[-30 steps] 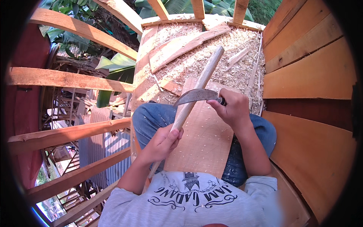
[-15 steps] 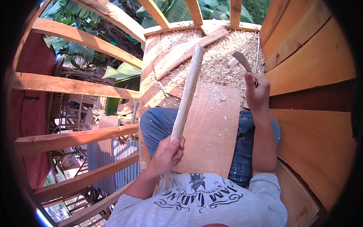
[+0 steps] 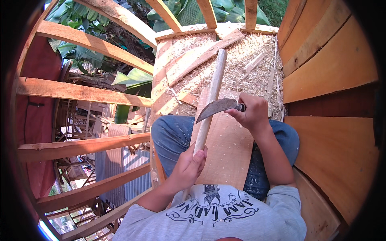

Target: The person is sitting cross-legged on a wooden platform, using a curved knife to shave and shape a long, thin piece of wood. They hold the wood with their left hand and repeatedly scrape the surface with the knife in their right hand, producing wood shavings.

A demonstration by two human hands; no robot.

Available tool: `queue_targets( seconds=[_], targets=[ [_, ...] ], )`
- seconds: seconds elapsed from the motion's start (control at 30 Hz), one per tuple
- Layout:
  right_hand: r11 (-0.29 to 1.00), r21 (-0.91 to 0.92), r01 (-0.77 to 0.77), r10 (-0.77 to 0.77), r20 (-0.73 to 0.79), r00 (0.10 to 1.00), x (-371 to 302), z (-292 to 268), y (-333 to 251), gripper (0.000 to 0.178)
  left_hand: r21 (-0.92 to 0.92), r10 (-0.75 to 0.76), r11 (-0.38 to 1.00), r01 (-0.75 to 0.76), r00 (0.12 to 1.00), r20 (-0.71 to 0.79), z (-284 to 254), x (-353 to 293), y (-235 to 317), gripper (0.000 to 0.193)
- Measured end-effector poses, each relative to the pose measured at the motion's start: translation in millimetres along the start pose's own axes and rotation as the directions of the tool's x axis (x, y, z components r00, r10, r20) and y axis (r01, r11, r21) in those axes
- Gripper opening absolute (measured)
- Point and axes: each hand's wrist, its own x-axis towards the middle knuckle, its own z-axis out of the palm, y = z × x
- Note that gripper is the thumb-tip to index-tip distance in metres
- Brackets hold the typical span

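My left hand (image 3: 190,165) is wrapped round the lower part of a pale wooden stick (image 3: 214,93), which slants up and away from me. In my closed right hand (image 3: 252,112) is the dark handle of a curved knife (image 3: 217,107). Its broad blade points left and lies across the middle of the stick, above my left hand; whether the edge bites into the wood I cannot tell. Beneath the stick, a flat wooden board (image 3: 225,156) rests across my lap, with a few small chips on it.
Wood shavings (image 3: 257,44) cover the floor ahead, with a loose plank (image 3: 209,56) lying across them. Slatted wooden rails (image 3: 84,91) stand on the left. A wall of wide boards (image 3: 329,60) closes the right side. Banana leaves (image 3: 187,18) show beyond the far edge.
My right hand has come down and to the left, bringing the raised knife across the stick. The stick and my left hand have shifted slightly right.
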Motion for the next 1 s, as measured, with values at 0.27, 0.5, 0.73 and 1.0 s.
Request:
queue_targets(
  seconds=[0.27, 0.5, 0.73, 1.0],
  targets=[
    [0.998, -0.032, -0.049, 0.048, -0.026, 0.998, 3.5, -7.1, 5.6, 0.073, 0.046, 0.046, 0.998, -0.047, 0.998, 0.032, 3.1, -2.6, 2.4, 0.035],
    [0.998, -0.053, -0.045, 0.043, -0.028, 0.999, 5.6, -8.2, 6.2, 0.074, 0.053, 0.055, 0.997, -0.056, 0.998, 0.034, 2.7, -3.2, 1.6, 0.036],
    [0.985, 0.081, -0.151, 0.159, -0.106, 0.982, 7.9, -3.1, 15.7, 0.074, 0.065, 0.032, 0.997, -0.036, 0.998, 0.062, 4.4, -8.1, -0.3, 0.036],
    [0.888, 0.353, -0.293, 0.389, -0.241, 0.889, 30.0, -32.6, 66.2, 0.068, 0.002, -0.013, 1.0, 0.013, 1.0, 0.018, -9.9, -18.1, -2.5, 0.037]
  ],
)
